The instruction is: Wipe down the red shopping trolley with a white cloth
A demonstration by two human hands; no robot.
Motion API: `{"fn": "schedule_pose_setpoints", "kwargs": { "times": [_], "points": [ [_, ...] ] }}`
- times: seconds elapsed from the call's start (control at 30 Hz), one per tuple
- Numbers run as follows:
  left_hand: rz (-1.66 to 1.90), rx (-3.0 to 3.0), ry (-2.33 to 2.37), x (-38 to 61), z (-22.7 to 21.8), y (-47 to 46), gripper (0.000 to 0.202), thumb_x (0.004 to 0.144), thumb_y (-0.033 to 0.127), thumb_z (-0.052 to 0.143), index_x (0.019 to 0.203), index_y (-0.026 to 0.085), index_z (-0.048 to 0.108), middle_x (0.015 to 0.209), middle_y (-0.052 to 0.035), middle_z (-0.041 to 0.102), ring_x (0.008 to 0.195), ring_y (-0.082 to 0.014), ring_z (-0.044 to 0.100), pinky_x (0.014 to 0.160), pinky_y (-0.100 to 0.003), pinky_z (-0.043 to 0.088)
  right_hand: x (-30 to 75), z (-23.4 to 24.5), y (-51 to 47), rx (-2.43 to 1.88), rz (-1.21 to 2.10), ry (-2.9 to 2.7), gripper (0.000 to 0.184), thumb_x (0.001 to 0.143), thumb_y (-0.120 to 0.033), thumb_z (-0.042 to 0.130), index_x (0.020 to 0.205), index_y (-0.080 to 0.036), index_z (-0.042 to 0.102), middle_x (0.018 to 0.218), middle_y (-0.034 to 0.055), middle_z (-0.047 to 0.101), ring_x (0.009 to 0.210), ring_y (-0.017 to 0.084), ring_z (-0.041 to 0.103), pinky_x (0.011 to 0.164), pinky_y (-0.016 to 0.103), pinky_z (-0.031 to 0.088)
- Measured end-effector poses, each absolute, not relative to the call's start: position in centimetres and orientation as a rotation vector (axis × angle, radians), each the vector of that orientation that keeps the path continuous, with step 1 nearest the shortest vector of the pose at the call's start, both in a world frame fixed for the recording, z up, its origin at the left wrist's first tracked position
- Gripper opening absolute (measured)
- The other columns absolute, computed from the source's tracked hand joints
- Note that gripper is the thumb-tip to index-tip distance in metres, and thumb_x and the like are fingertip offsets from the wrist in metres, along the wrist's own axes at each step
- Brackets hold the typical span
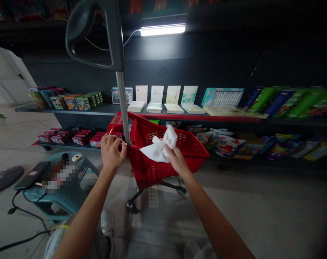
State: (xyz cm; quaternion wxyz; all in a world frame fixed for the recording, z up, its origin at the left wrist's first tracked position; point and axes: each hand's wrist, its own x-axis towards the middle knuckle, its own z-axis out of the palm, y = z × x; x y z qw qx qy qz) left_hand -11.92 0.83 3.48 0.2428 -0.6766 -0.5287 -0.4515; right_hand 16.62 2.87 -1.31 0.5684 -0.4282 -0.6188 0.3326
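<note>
A red plastic shopping basket (191, 149) on wheels stands on the tiled floor in front of me. Its metal pole (122, 104) rises to a dark grey handle (90, 30) at the top left. My left hand (112, 151) is closed on the basket's near rim, right at the foot of the pole. My right hand (176, 158) grips a crumpled white cloth (162, 145) and holds it against the near rim of the basket, partly over the inside.
A teal plastic stool (79, 174) with small items and a cable stands at the left. Dark shelves (179, 117) behind the basket carry boxed toys, notebooks and coloured packs. A lit tube lamp (163, 30) hangs above. Grey floor tiles stretch to the right.
</note>
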Motion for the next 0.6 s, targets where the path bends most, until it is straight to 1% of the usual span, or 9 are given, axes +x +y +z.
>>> {"fn": "schedule_pose_setpoints", "kwargs": {
  "times": [0.1,0.2,0.27,0.4,0.47,0.53,0.6],
  "points": [
    [-1.229,-1.842,-1.454,-12.0,3.5,0.8,0.020,0.095,0.032,0.056,0.087,0.022,0.071,0.105,-0.0104,0.062,0.112,-0.0300,0.054,0.116,-0.054,0.038,19.0,-1.3,3.7,-1.032,0.769,-1.155,0.054,0.091,-0.065,0.060,0.118,-0.021,0.073,0.123,0.0074,0.076,0.122,0.026,0.068,0.106,0.039,0.052],
    [-1.232,-1.835,-1.454,-11.9,3.6,0.6,0.020,0.095,0.031,0.056,0.087,0.023,0.071,0.106,-0.0108,0.061,0.115,-0.0308,0.053,0.117,-0.055,0.037,20.6,-1.2,4.2,-1.093,0.757,-1.032,0.056,0.087,-0.071,0.061,0.105,-0.020,0.075,0.109,0.0084,0.080,0.113,0.028,0.072,0.098,0.038,0.056],
    [-1.233,-1.840,-1.447,-11.8,3.6,0.4,0.019,0.095,0.031,0.056,0.087,0.023,0.071,0.106,-0.0111,0.061,0.116,-0.0312,0.053,0.118,-0.055,0.037,21.0,-1.0,4.3,-1.026,0.848,-0.960,0.057,0.086,-0.073,0.059,0.105,-0.021,0.073,0.108,0.0080,0.080,0.112,0.027,0.073,0.095,0.039,0.059],
    [-1.214,-1.856,-1.458,-11.9,3.7,0.1,0.019,0.095,0.032,0.056,0.090,0.022,0.071,0.110,-0.0123,0.061,0.118,-0.0326,0.052,0.117,-0.056,0.038,20.9,-0.1,3.6,-0.689,1.187,-0.869,0.053,0.090,-0.069,0.054,0.120,-0.028,0.067,0.129,0.0068,0.074,0.124,0.025,0.068,0.101,0.047,0.058],
    [-1.197,-1.863,-1.467,-12.1,3.8,0.1,0.021,0.096,0.033,0.055,0.092,0.022,0.071,0.112,-0.0133,0.061,0.120,-0.0334,0.052,0.115,-0.056,0.039,20.7,0.4,3.0,-0.567,1.298,-0.812,0.047,0.091,-0.065,0.054,0.120,-0.030,0.066,0.136,0.0059,0.071,0.129,0.024,0.066,0.106,0.052,0.055],
    [-1.183,-1.874,-1.473,-12.2,3.9,0.1,0.024,0.098,0.035,0.052,0.093,0.021,0.071,0.115,-0.0143,0.060,0.122,-0.0335,0.051,0.116,-0.056,0.039,20.4,0.6,2.6,-0.497,1.319,-0.764,0.040,0.092,-0.059,0.054,0.118,-0.031,0.066,0.140,0.0043,0.069,0.132,0.023,0.063,0.111,0.053,0.052],
    [-1.188,-1.882,-1.489,-12.3,4.0,0.2,0.026,0.100,0.035,0.049,0.096,0.020,0.070,0.119,-0.0152,0.059,0.123,-0.0331,0.052,0.118,-0.056,0.036,20.2,0.5,2.4,-0.483,1.312,-0.736,0.037,0.091,-0.056,0.054,0.117,-0.031,0.067,0.141,0.0035,0.068,0.133,0.022,0.062,0.111,0.053,0.052]
  ]
}}
